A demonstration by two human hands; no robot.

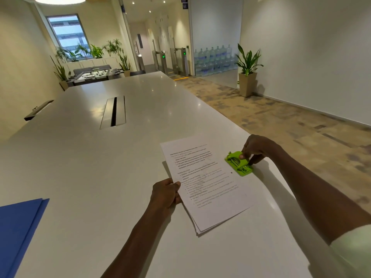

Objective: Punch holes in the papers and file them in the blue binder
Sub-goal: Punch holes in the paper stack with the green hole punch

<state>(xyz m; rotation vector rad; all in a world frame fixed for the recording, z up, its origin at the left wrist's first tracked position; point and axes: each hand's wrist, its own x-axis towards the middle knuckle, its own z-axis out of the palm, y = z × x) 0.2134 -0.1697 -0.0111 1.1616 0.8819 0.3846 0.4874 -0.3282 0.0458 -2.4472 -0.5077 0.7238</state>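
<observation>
A thin stack of printed papers [208, 189] lies on the white table [100, 157] in front of me. My left hand [165, 194] grips the stack's left edge, thumb on top. At the stack's right edge sits a bright green hole punch [237, 163], and my right hand [256, 150] is closed on its far end with thumb and fingers. One small dark hole shows in the top sheet near the punch. The blue binder [19, 231] lies closed at the table's lower left, partly out of frame.
A metal cable hatch [113, 112] is set into the table's middle. The table's right edge runs diagonally just beyond the punch, with carpeted floor [291, 127] past it. A potted plant [248, 71] and stacked water bottles [213, 60] stand far off.
</observation>
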